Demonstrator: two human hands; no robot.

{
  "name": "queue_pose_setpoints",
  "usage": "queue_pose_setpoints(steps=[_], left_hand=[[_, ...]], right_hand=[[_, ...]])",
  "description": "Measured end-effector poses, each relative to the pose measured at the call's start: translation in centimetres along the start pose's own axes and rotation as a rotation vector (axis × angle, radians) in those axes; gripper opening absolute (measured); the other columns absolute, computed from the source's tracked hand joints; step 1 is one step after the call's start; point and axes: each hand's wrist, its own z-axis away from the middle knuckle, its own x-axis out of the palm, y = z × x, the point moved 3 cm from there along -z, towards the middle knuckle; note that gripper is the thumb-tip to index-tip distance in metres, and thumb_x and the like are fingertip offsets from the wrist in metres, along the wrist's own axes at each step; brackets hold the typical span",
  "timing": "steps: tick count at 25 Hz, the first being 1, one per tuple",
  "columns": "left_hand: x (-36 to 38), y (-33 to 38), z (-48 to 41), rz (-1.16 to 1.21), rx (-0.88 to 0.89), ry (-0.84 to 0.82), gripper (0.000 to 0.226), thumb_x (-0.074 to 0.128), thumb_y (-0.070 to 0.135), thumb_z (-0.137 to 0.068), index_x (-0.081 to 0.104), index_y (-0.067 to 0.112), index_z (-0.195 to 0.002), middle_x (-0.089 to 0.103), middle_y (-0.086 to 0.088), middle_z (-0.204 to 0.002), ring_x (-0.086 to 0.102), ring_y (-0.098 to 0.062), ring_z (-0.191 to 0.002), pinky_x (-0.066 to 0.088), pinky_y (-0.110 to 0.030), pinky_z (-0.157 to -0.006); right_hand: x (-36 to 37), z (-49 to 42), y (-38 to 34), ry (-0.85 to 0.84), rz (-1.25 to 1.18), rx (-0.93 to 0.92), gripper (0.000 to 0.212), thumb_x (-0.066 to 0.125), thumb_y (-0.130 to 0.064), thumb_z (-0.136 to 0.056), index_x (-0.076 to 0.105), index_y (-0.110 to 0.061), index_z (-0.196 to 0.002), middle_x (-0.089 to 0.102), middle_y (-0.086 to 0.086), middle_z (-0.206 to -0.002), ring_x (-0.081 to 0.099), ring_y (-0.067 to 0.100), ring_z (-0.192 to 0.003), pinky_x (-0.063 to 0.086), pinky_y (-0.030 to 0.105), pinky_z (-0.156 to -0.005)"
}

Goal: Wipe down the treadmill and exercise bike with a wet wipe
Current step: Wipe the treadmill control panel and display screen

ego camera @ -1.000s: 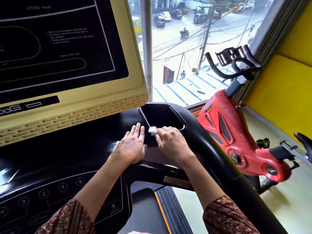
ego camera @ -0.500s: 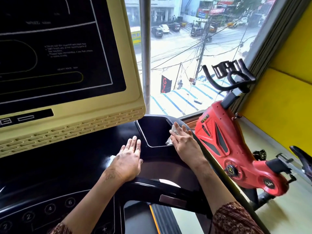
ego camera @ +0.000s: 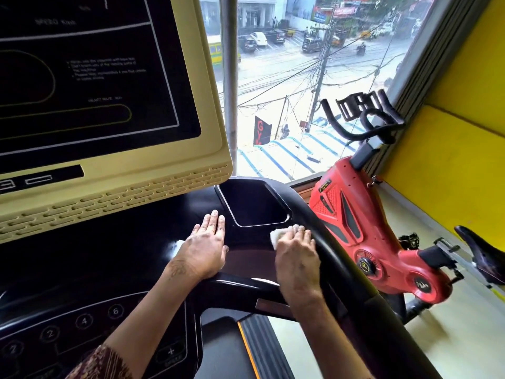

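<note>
Wet wipe (ego camera: 278, 236) is pressed on treadmill (ego camera: 123, 269) surface under R hand (ego camera: 297, 258), fingers nearly flat, just below recessed tray (ego camera: 257, 206) rim, outside it. L hand (ego camera: 205, 250) is laid flat beside tray, fingers straight & together. Exercise bike (ego camera: 382, 242) is seen at right, untouched.

- Your right hand (ego camera: 296, 258) covers most of the wet wipe (ego camera: 276, 237).
- The treadmill console (ego camera: 106, 68) small print is too blurred to read.
- The exercise bike saddle (ego camera: 481, 255) runs off the right edge.
</note>
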Motion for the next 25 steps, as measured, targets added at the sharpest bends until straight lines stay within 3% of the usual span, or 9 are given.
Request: queue_pose_setpoints(steps=[2, 4, 7, 9, 12, 15, 18, 21, 25], left_hand=[[-0.6, -0.2, 0.4, 0.103, 0.0, 0.044, 0.06, 0.031, 0.033, -0.103, 0.006, 0.009, -0.152, -0.002, -0.009, -0.16, 0.003, -0.019, -0.148, 0.006, -0.033, -0.118], [-1.6, -0.7, 1.3, 0.267, -0.026, 0.125, 0.053, 0.037, 0.036, -0.102, 0.027, 0.016, -0.15, 0.019, -0.004, -0.158, 0.02, -0.019, -0.144, 0.012, -0.033, -0.117], [-2.7, -2.6, 3.6, 0.479, -0.104, 0.239, 0.042, 0.046, 0.038, -0.098, 0.051, 0.022, -0.137, 0.055, -0.002, -0.137, 0.049, -0.02, -0.127, 0.035, -0.032, -0.108], [-3.5, -5.1, 5.6, 0.569, -0.175, 0.293, 0.039, 0.049, 0.037, -0.097, 0.056, 0.023, -0.132, 0.062, -0.001, -0.128, 0.056, -0.018, -0.119, 0.041, -0.029, -0.1], [-4.0, -10.0, 8.9, 0.637, -0.267, 0.325, 0.04, 0.047, 0.041, -0.097, 0.056, 0.024, -0.132, 0.06, 0.001, -0.13, 0.055, -0.017, -0.119, 0.04, -0.026, -0.099], [-3.4, -14.4, 12.1, 0.669, -0.327, 0.317, 0.045, 0.041, 0.05, -0.096, 0.057, 0.026, -0.131, 0.059, 0.003, -0.131, 0.053, -0.017, -0.123, 0.043, -0.032, -0.102], [-2.4, -19.8, 16.3, 0.633, -0.374, 0.328, 0.044, 0.037, 0.052, -0.096, 0.063, 0.026, -0.121, 0.066, 0.0, -0.118, 0.057, -0.021, -0.116, 0.046, -0.033, -0.093], [-1.5, -25.5, 20.8, 0.608, -0.474, 0.336, 0.043, 0.037, 0.051, -0.098, 0.065, 0.023, -0.115, 0.066, -0.001, -0.111, 0.057, -0.022, -0.11, 0.042, -0.027, -0.081], [0.2, -31.6, 25.0, 0.539, -0.469, 0.374, 0.04, 0.038, 0.045, -0.099, 0.067, 0.02, -0.113, 0.065, -0.002, -0.117, 0.054, -0.025, -0.115, 0.04, -0.034, -0.094]], right_hand=[[-0.5, 1.7, -2.8, -0.074, 0.026, -0.08, 0.039, 0.035, -0.001, -0.076, 0.073, 0.002, -0.086, 0.07, 0.02, -0.086, 0.068, 0.034, -0.08, 0.057, 0.035, -0.064], [-2.1, 2.2, -5.0, -0.036, -0.122, -0.151, 0.022, 0.051, -0.003, -0.081, 0.072, -0.009, -0.081, 0.067, 0.008, -0.081, 0.065, 0.025, -0.074, 0.048, 0.029, -0.058], [-3.8, 1.8, -7.0, -0.128, -0.738, -0.19, 0.023, 0.048, -0.009, -0.092, 0.06, -0.013, -0.072, 0.055, 0.003, -0.066, 0.05, 0.017, -0.059, 0.036, 0.029, -0.058], [-4.5, 1.5, -8.7, -0.072, -0.988, -0.14, 0.028, 0.047, -0.007, -0.093, 0.059, -0.008, -0.068, 0.052, 0.007, -0.059, 0.039, 0.009, -0.053, 0.034, 0.024, -0.054], [-4.7, 2.3, -13.1, -0.158, -1.165, -0.087, 0.025, 0.058, -0.016, -0.093, 0.067, -0.007, -0.072, 0.064, 0.013, -0.066, 0.046, 0.005, -0.056, 0.036, 0.022, -0.053], [-5.8, 3.2, -18.2, -0.221, -1.133, -0.227, 0.023, 0.067, -0.018, -0.089, 0.069, -0.019, -0.066, 0.062, -0.01, -0.054, 0.05, -0.004, -0.05, 0.038, 0.017, -0.053], [-7.4, 5.1, -24.5, -0.176, -1.049, -0.383, 0.017, 0.066, -0.01, -0.087, 0.075, -0.019, -0.075, 0.067, -0.007, -0.062, 0.056, -0.003, -0.056, 0.039, 0.015, -0.054], [-8.1, 7.8, -30.9, -0.247, -0.957, -0.496, 0.017, 0.063, -0.007, -0.089, 0.076, -0.017, -0.091, 0.065, -0.009, -0.065, 0.052, -0.005, -0.05, 0.036, 0.01, -0.046], [-7.9, 10.5, -37.5, -0.254, -0.848, -0.566, 0.019, 0.055, -0.014, -0.095, 0.074, -0.015, -0.094, 0.063, -0.006, -0.064, 0.054, -0.004, -0.047, 0.037, 0.01, -0.047]])
